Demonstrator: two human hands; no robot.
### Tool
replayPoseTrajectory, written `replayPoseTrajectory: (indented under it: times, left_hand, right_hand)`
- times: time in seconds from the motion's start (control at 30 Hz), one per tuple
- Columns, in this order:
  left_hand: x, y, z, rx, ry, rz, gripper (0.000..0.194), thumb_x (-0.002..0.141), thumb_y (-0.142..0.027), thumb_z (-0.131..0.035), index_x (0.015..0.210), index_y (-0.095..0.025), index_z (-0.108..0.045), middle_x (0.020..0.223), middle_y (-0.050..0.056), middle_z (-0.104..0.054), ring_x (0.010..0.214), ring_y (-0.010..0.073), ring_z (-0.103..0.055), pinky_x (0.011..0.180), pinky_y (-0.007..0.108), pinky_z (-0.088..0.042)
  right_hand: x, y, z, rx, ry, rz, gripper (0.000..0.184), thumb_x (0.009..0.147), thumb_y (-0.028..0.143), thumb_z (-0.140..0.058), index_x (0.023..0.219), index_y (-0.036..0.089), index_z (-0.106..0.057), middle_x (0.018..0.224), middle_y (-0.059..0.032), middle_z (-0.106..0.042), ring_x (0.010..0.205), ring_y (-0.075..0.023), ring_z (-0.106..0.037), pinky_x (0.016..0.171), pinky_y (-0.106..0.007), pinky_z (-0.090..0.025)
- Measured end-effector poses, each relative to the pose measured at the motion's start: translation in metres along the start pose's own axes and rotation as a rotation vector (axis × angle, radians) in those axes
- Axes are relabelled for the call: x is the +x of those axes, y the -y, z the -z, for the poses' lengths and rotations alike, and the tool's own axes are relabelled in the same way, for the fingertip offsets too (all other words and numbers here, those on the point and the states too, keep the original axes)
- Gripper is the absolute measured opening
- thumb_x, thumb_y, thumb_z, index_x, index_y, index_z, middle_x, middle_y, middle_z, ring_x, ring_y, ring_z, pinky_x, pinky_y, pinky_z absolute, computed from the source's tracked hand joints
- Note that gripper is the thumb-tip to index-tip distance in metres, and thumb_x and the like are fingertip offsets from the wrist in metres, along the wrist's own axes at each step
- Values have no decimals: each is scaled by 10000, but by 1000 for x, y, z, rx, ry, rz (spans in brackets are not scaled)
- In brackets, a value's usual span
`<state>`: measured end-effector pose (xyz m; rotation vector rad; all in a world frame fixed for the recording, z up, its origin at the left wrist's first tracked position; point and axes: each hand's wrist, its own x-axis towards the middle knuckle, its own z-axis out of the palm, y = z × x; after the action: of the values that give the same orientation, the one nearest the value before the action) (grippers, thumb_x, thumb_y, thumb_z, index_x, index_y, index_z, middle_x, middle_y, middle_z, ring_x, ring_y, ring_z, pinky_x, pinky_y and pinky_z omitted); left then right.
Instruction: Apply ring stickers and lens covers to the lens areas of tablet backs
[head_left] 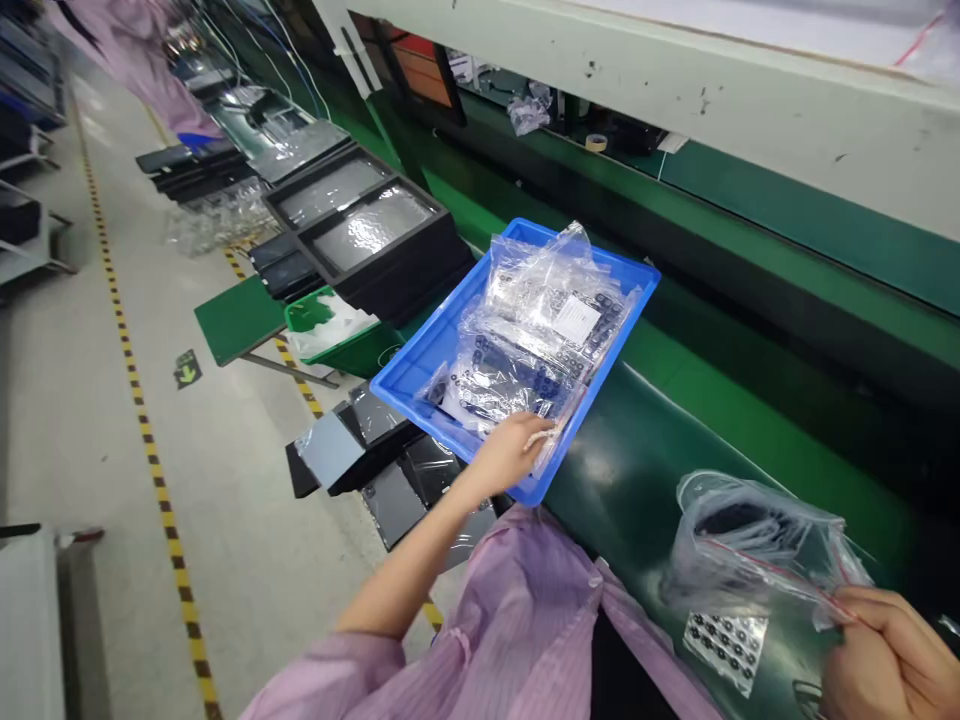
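Observation:
My left hand reaches into a blue plastic tray and pinches the near edge of the clear plastic bags piled in it; the bags hold sheets of small black parts. My right hand is at the lower right, fingers closed on the red-striped zip edge of a clear plastic bag that lies on the dark green conveyor belt. Beside that bag lies a small sheet of black ring-shaped parts.
Stacked black trays with clear film sit to the left of the blue tray. A green bin stands below them, and dark panels lean under the tray. A person in a pink coat works far off. A tape roll lies beyond the belt.

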<state>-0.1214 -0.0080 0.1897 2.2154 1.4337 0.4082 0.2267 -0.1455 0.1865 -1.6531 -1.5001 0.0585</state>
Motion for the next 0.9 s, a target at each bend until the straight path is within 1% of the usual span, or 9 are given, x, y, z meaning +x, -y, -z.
replayPoseTrajectory:
  times: [0.1,0.17,0.27,0.37,0.43,0.6,0.77,0.83,0.9]
  left_hand:
    - [15,61,20,105,-26,97,273,859,-99,-445,1060,-143,-624,1017,108,-681,958,233,-638,860,386,-504]
    - [36,93,31,176,-21,104,292,860,-116,-467,1126,-115,-588,1089,141,-648,1038,260,-598,930,426,-454]
    - [73,131,39,267,36,44,447,827,-163,-580,1262,-118,-485,1303,182,-515,1221,311,-463,1007,475,-371]
    - [102,157,37,346,107,-28,614,759,-157,-680,1314,-129,-416,1355,210,-444,1281,365,-371,1021,564,-299]
    - [111,170,35,390,143,-68,586,744,-162,-701,1268,-112,-443,1268,212,-498,1213,364,-431,1009,586,-280]
    - [114,187,40,453,215,-187,449,738,-267,-723,1095,-87,-518,1141,196,-546,1092,345,-506,974,538,-317]
    - [106,198,47,449,248,-284,270,816,-231,-621,1037,-98,-541,963,145,-626,908,278,-603,825,393,-431]
    - [105,201,50,455,222,-279,182,859,-158,-527,1031,-99,-547,924,143,-636,859,263,-615,753,363,-441]
    - [107,201,55,464,185,-271,180,883,-95,-432,1010,-112,-559,910,138,-639,850,251,-615,719,350,-436]
  right_hand:
    - [18,10,-24,-199,63,81,164,744,135,-488,628,220,-566,614,-20,-579,599,-210,-586,526,-316,-392]
    - [28,11,-55,-372,219,152,195,765,121,-454,623,203,-559,626,-31,-602,592,-196,-583,495,-289,-355]
    - [36,10,-107,-465,326,173,203,774,120,-433,651,178,-583,662,-57,-630,590,-197,-576,498,-280,-366]
    - [39,21,-142,-450,309,141,202,786,117,-426,749,150,-622,739,-83,-648,683,-215,-605,600,-292,-433]
    - [41,39,-155,-453,271,115,213,802,117,-420,808,140,-631,776,-92,-649,715,-220,-606,638,-300,-440]
    - [55,90,-182,-418,240,110,219,828,154,-424,886,152,-635,846,-76,-660,766,-206,-598,744,-311,-454]
    - [74,123,-215,-389,318,144,256,873,182,-403,1008,143,-617,959,-99,-659,891,-230,-581,825,-360,-439]
    - [80,136,-226,-409,472,165,290,906,181,-363,1056,110,-600,1013,-135,-643,945,-248,-560,854,-390,-429]
    - [81,152,-236,-440,733,201,313,933,186,-338,1102,97,-586,1050,-147,-631,977,-247,-547,876,-392,-424]
